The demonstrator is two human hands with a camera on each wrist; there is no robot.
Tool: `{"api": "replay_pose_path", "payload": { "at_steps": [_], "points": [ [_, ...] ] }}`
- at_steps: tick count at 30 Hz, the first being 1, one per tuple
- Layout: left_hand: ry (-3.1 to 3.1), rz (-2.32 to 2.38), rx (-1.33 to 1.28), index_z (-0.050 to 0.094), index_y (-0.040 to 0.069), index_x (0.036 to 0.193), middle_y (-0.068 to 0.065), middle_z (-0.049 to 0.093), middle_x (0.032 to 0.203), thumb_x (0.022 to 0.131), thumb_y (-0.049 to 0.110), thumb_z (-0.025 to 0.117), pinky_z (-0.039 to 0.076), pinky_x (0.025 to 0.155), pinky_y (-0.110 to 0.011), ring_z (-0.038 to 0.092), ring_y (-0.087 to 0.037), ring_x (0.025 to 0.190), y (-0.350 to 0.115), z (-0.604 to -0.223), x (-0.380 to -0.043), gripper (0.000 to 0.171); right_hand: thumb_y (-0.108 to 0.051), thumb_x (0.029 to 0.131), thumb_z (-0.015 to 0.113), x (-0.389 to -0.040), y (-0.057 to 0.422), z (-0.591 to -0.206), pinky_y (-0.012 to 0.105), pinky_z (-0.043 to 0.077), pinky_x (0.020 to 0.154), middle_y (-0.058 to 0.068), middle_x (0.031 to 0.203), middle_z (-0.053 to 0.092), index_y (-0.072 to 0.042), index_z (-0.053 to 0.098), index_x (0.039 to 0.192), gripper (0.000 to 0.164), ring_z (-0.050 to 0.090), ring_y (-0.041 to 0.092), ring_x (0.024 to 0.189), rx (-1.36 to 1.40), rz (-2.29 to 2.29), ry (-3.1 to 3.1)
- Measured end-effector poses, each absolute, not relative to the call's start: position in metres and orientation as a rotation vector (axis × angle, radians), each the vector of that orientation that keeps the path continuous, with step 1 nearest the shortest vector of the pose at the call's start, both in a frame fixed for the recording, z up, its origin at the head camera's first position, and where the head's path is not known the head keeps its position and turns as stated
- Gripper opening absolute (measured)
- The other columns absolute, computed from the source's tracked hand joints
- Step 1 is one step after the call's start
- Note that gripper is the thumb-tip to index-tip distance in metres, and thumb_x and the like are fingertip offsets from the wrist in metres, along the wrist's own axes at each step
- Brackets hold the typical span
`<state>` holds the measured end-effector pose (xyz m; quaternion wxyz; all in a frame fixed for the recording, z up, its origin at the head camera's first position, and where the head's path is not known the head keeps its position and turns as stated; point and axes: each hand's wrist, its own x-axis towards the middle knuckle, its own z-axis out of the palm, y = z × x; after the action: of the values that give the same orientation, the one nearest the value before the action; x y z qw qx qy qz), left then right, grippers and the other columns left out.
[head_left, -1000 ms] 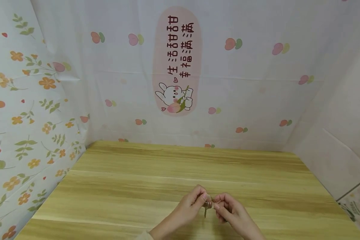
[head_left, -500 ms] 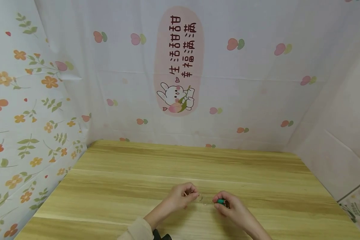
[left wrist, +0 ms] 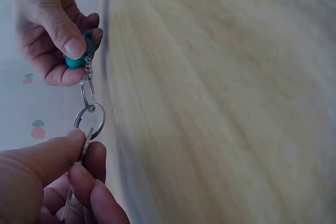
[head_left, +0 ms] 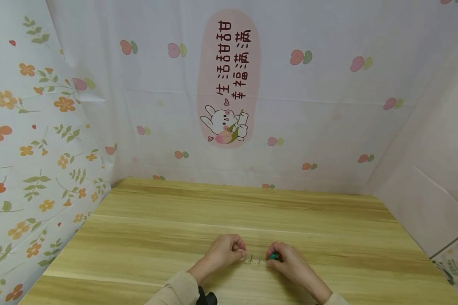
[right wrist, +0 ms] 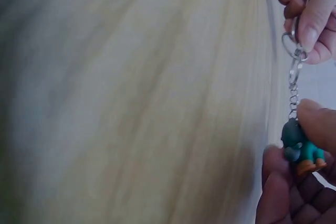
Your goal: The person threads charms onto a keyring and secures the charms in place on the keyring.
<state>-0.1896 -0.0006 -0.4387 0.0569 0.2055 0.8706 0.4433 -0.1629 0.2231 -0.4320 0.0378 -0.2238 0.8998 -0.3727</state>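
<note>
My left hand (head_left: 222,250) pinches a thin flat metal piece, likely a key (left wrist: 86,142), between thumb and fingers, right at a silver split ring (left wrist: 104,121). A second, smaller ring and a short silver chain (right wrist: 293,98) link it to a keychain figurine (right wrist: 302,148). The figurine is green with a grey-blue upper part and orange feet. Thumb and fingers of my right hand (head_left: 290,262) grip it. Rings and chain stretch between the two hands, above the table. Most of the metal piece is hidden within the left fingers.
The wood-grain table (head_left: 168,216) lies beneath both hands. A white printed cloth (head_left: 313,106) hangs behind it, and a floral cloth (head_left: 34,186) hangs on the left. A black device (head_left: 207,296) shows by the left cuff at the bottom edge.
My hands were close together with a dark piece hanging between them. They have since moved apart, drawing the chain out and bringing the green figurine into sight in my right hand.
</note>
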Motion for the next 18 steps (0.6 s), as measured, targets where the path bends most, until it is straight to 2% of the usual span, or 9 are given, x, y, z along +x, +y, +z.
{"api": "replay_pose_path", "payload": {
  "at_steps": [10, 18],
  "points": [
    [2.752, 1.259, 0.646, 0.066, 0.014, 0.074, 0.012, 0.054, 0.063, 0.077, 0.014, 0.076, 0.035, 0.057, -0.018, 0.042, 0.002, 0.06, 0.0009, -0.4432, -0.1911, 0.01, -0.01, 0.083, 0.07, -0.1692, 0.2216, -0.4378, 0.019, 0.04, 0.057, -0.003, 0.079, 0.052, -0.006, 0.058, 0.09, 0.015, 0.042, 0.003, 0.067, -0.6, -1.091, 2.814],
    [2.828, 1.165, 0.641, 0.066, 0.018, 0.073, 0.014, 0.054, 0.063, 0.077, 0.017, 0.076, 0.034, 0.058, -0.018, 0.043, 0.002, 0.062, 0.0015, -0.4443, -0.1913, 0.011, -0.01, 0.08, 0.072, -0.1688, 0.2221, -0.4397, 0.019, 0.037, 0.06, -0.004, 0.079, 0.05, -0.008, 0.064, 0.087, 0.01, 0.04, 0.007, 0.073, -0.553, -1.024, 2.947]
  ]
}}
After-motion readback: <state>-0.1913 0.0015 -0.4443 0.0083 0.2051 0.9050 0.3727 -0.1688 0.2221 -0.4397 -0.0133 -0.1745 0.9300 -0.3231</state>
